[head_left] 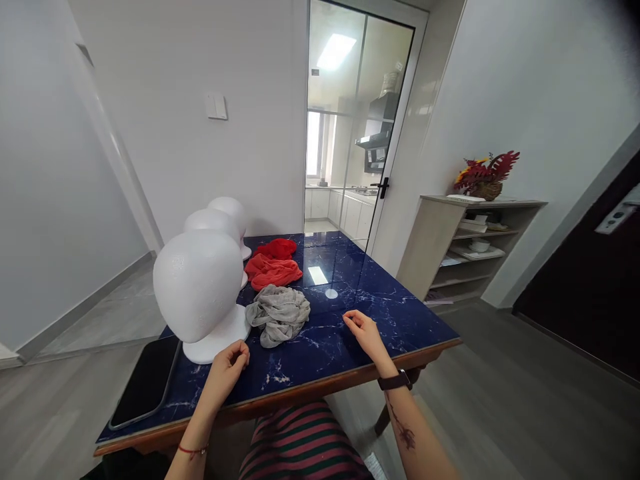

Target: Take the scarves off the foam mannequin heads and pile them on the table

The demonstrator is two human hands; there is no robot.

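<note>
Both hands rest empty on the blue worktop [350, 267]: the left hand [227, 367] loosely curled beside the foam head [200, 283], the right hand [365, 331] with fingers drawn together. The grey cloth [279, 313] lies between them, crumpled; it looks soft and light, easiest pinched at a loose fold. No readable writing anywhere.
</note>
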